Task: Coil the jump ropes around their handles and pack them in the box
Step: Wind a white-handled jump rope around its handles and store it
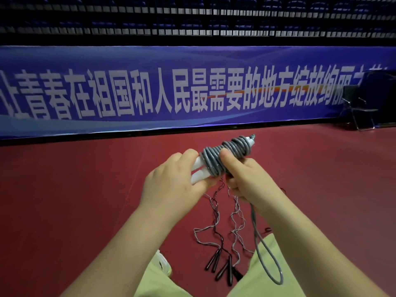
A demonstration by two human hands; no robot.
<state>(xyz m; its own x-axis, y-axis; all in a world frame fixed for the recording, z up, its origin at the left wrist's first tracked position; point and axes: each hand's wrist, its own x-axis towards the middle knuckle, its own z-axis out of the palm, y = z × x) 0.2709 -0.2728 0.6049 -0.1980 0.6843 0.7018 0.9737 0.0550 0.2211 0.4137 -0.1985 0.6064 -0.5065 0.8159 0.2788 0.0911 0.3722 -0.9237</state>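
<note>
- Left hand [171, 181] grasping two white handles [198, 169]; right hand [246, 179] clenched round grey jump rope [222, 154], thick coils, loose loop hanging.
- Four black handles [222, 267] on red floor [85, 179].

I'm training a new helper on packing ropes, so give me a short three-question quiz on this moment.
1. True or false: the grey rope is fully wound on the white handles.
2. Which hand pinches the handles' bare ends? A) left hand B) right hand
3. What lies on the red floor between the legs?

Key:
1. False: a grey loop hangs loose below the right hand.
2. A.
3. Thin ropes with black handles, uncoiled.
</note>
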